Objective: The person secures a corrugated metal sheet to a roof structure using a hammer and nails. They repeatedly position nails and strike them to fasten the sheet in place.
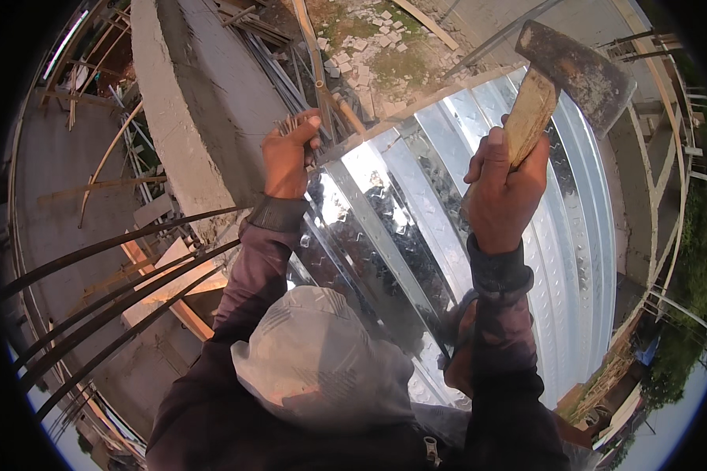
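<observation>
My right hand (507, 192) is closed round the pale wooden handle of a heavy club hammer (577, 77), raised over ribbed metal decking (416, 169). The hammer's blocky steel head is worn and rust-stained. Close to the decking's far left edge, my left hand (287, 163) is pinched on several thin pieces that look like nails (292, 123). Its fingertips hide part of them. Below my hands, a rounded shape in grey cloth (318, 353), seemingly my bent knee, covers some of the decking.
A rough concrete beam (184, 118) runs along the left of the decking. Several dark reinforcing bars (110, 259) stick out at the lower left. Bamboo poles (320, 67) stand beyond my left hand. Broken white pieces (365, 59) lie on the ground far below.
</observation>
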`<state>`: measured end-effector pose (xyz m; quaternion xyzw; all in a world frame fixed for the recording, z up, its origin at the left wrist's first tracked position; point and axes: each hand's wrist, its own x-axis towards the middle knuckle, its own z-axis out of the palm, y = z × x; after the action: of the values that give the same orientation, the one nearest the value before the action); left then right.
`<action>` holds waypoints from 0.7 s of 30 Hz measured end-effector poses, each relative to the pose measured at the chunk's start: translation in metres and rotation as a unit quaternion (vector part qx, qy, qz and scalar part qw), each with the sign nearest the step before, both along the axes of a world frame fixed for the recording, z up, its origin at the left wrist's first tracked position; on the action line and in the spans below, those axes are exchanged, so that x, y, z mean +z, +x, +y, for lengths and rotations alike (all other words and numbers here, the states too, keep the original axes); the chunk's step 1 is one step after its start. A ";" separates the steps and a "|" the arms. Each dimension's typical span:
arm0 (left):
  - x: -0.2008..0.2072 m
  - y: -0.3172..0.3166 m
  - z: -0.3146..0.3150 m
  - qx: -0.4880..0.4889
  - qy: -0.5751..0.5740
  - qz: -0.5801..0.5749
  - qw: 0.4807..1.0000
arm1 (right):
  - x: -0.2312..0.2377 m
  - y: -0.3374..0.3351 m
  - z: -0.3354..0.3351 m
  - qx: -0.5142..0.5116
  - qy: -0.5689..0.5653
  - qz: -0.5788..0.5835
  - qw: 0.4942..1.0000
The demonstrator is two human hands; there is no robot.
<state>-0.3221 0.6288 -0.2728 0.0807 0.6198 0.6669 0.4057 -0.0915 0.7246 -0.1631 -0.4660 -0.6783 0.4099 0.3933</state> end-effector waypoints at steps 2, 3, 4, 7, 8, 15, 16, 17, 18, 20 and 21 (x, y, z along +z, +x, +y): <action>0.014 0.011 -0.010 0.009 -0.003 0.011 1.000 | 0.042 -0.015 -0.002 -0.064 0.107 0.204 0.971; 0.014 0.014 -0.017 0.000 -0.002 0.020 1.000 | 0.026 -0.014 -0.006 -0.056 0.110 0.205 0.971; 0.014 0.018 -0.022 -0.010 -0.005 0.008 1.000 | -0.008 -0.009 -0.014 -0.053 0.119 0.202 0.971; 0.018 0.042 -0.037 -0.065 -0.005 -0.042 0.997 | -0.136 0.025 -0.038 0.033 -0.041 -0.167 0.985; 0.016 0.050 -0.050 -0.094 -0.004 -0.067 0.993 | -0.158 0.033 -0.041 0.069 -0.125 -0.342 0.929; -0.001 0.058 -0.177 -0.088 -0.186 -0.046 0.977 | 0.070 -0.015 0.028 -0.001 0.121 0.186 0.975; 0.000 0.057 -0.181 -0.081 -0.203 -0.053 0.974 | 0.076 -0.019 0.033 -0.007 0.139 0.220 0.965; 0.005 0.056 -0.185 -0.071 -0.220 -0.059 0.971 | 0.078 -0.023 0.036 -0.013 0.155 0.255 0.954; 0.008 0.056 -0.184 -0.068 -0.233 -0.066 0.968 | 0.065 -0.023 0.031 -0.034 0.145 0.257 0.955; 0.006 0.055 -0.177 -0.062 -0.197 -0.065 0.976 | -0.009 -0.011 0.016 -0.092 0.096 0.230 0.964; 0.005 0.054 -0.179 -0.049 -0.187 -0.050 0.980 | -0.065 0.007 0.002 -0.049 -0.053 -0.049 0.996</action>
<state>-0.2684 0.4495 -0.2676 0.0000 0.7077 0.5220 0.4761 -0.0842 0.7268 -0.2281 -0.5387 -0.6502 0.4020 0.3542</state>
